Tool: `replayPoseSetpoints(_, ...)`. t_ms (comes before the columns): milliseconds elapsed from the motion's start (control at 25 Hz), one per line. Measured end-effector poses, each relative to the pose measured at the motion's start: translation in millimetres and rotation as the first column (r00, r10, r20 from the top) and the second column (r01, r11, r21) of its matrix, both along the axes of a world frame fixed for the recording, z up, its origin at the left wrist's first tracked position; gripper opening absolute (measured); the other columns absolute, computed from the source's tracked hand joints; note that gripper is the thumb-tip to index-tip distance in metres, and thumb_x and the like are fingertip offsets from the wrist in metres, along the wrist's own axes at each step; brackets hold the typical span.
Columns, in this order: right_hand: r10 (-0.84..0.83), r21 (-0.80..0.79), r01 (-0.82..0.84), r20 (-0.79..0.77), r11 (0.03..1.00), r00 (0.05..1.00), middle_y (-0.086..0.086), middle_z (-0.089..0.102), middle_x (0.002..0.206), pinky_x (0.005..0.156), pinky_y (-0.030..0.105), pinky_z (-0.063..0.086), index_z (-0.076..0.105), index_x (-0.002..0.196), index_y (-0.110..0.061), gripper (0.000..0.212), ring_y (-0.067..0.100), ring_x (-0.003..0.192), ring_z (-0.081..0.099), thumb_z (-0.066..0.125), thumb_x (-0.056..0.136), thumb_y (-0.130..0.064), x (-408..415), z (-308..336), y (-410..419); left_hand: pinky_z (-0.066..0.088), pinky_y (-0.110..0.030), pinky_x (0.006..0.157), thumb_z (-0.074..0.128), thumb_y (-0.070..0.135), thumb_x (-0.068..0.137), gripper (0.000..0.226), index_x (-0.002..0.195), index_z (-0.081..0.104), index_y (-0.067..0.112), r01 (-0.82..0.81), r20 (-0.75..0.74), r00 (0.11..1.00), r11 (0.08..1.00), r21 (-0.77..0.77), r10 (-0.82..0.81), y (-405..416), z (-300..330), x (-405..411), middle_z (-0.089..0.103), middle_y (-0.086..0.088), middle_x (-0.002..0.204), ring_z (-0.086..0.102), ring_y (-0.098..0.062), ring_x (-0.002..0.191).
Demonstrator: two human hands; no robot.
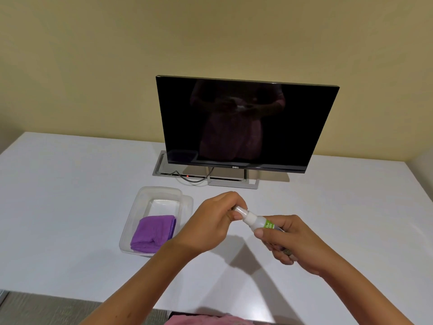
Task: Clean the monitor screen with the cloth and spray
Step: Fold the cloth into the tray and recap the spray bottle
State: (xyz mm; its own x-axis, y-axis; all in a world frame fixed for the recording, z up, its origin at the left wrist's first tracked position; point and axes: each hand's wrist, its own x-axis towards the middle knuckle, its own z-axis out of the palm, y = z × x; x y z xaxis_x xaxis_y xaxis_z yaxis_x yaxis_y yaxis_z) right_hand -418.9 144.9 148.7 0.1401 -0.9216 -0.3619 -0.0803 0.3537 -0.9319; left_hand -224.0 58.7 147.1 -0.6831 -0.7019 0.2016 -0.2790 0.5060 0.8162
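A black monitor (243,123), switched off, stands at the back of the white table (70,195). A small white spray bottle (257,221) with a green label lies tilted between my hands above the table. My right hand (288,242) grips its body. My left hand (218,221) pinches the clear cap at its top end. A folded purple cloth (153,233) lies in a clear plastic tray (161,192) to the left of my hands.
A dark cable (194,179) runs under the monitor by its silver stand (234,184) and a grey cable slot. The table's front edge is close to my body. A yellow wall rises behind the monitor.
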Motion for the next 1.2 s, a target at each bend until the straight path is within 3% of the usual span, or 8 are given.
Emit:
replayPoseSetpoints(120,0.025,0.093,-0.04,0.162,0.995,0.986,0.008,0.034,0.057,0.042,0.018,0.023,0.059,0.098,0.009,0.052,0.014,0.037,0.03,0.073,0.075,-0.036,12.9,-0.5,-11.0,0.042,-0.02,0.066,0.045,0.007,0.089,0.015,0.095,0.059,0.009,0.019,-0.005,1.0,0.999,-0.027,-0.019,-10.7,7.2,17.6,0.057,0.008,0.086,0.05,-0.005,0.076)
replayPoseSetpoints(240,0.049,0.108,-0.071,0.201,0.992,0.978,0.009,0.037,0.059,0.042,0.018,0.026,0.065,0.104,0.001,0.048,0.013,0.038,0.033,0.073,0.075,-0.037,34.8,-1.6,-27.0,0.043,-0.018,0.067,0.044,0.007,0.094,0.014,0.098,0.057,0.01,0.039,0.008,0.999,0.999,0.006,-0.039,-22.7,7.5,41.2,0.055,0.01,0.087,0.048,-0.002,0.075)
replayPoseSetpoints(400,0.119,0.041,-0.12,0.023,0.992,0.993,0.001,0.054,0.063,0.057,0.031,0.036,0.072,0.096,-0.013,0.032,0.016,0.055,0.048,0.073,0.077,-0.039,75.4,-11.4,-55.5,0.049,-0.032,0.074,0.05,0.011,0.096,0.014,0.104,0.059,0.018,-0.027,0.007,1.0,0.984,0.179,0.026,-42.2,-6.5,84.1,0.059,0.002,0.091,0.053,-0.013,0.079)
replayPoseSetpoints(640,0.005,-0.13,-0.053,-0.341,0.99,0.94,-0.018,0.059,0.061,0.055,0.009,0.036,0.074,0.086,-0.043,0.019,0.002,0.059,0.044,0.082,0.069,-0.039,150.6,-46.1,-116.4,0.049,-0.019,0.072,0.06,0.023,0.09,0.032,0.112,0.059,0.046,-0.185,-0.071,0.971,0.903,0.389,0.229,-81.7,-38.6,150.8,0.061,0.018,0.088,0.057,-0.006,0.08)
replayPoseSetpoints(720,-0.089,-0.185,0.018,-0.381,0.983,0.92,-0.019,0.061,0.061,0.057,0.011,0.038,0.074,0.085,-0.04,0.02,0.003,0.059,0.047,0.083,0.068,-0.036,169.7,-64.8,-140.3,0.047,-0.019,0.075,0.059,0.026,0.092,0.028,0.113,0.058,0.044,-0.318,0.024,0.944,0.887,0.336,0.33,-100.7,-61.2,173.4,0.062,0.016,0.095,0.058,-0.007,0.089)
replayPoseSetpoints(840,-0.202,-0.196,0.129,-0.422,0.972,0.884,-0.012,0.07,0.076,0.062,0.01,0.041,0.074,0.089,-0.028,0.023,0.006,0.07,0.059,0.085,0.068,-0.031,195.0,-96.0,-177.3,0.041,-0.029,0.093,0.05,0.03,0.097,0.03,0.126,0.055,0.028,-0.526,0.387,0.806,0.842,0.119,0.448,-125.3,-104.3,202.7,0.054,-0.001,0.124,0.048,-0.023,0.115)
replayPoseSetpoints(920,-0.235,-0.187,0.166,-0.454,0.968,0.859,-0.011,0.069,0.078,0.061,0.007,0.041,0.072,0.089,-0.023,0.024,0.002,0.072,0.06,0.084,0.069,-0.026,211.3,-116.2,-197.6,0.039,-0.037,0.101,0.047,0.03,0.098,0.043,0.14,0.043,0.021,-0.566,0.558,0.729,0.808,0.165,0.396,-133.8,-127.9,217.0,0.045,-0.009,0.138,0.043,-0.031,0.125)
replayPoseSetpoints(1200,-0.178,-0.12,0.136,-0.511,0.983,0.841,0.0,0.068,0.083,0.066,0.014,0.042,0.071,0.102,-0.012,0.031,0.014,0.08,0.061,0.08,0.072,-0.012,251.6,-169.9,-231.5,0.051,-0.043,0.094,0.042,0.025,0.1,0.038,0.138,0.043,0.016,-0.525,0.538,0.81,0.698,0.486,0.235,-133.2,-157.4,233.0,0.06,-0.009,0.125,0.059,-0.027,0.111)
